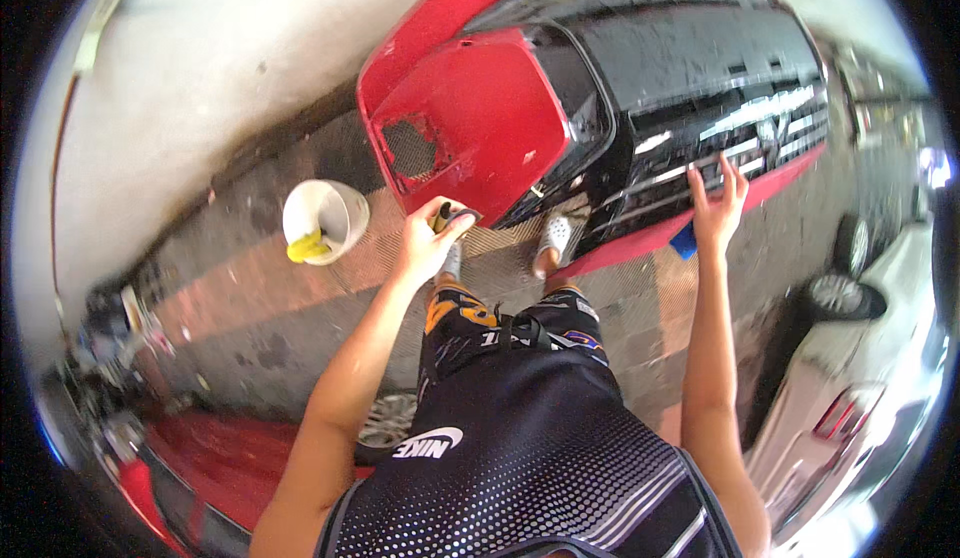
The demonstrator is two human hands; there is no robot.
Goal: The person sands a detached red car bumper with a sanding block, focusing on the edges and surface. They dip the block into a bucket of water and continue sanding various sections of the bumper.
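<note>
A large red and black car bumper (690, 58) lies in front of me, its red end section (490, 108) on my left. My left hand (425, 243) is closed around a small, folded dark sheet (445, 216), right by the near edge of that red section. What the sheet is made of I cannot make out. At the bumper's right, my right hand (718, 216) has its fingers apart, the tips at the black slatted grille (680, 178). A small blue thing (684, 241) shows beside the right wrist, under the bumper's near red edge; its kind is unclear.
On the floor at left stands a white bucket (350, 216) with a yellow cloth-like thing (308, 247) at its rim. A white car (840, 358) is parked at right, a red car (220, 458) behind at lower left. A pale wall (230, 48) runs along the left.
</note>
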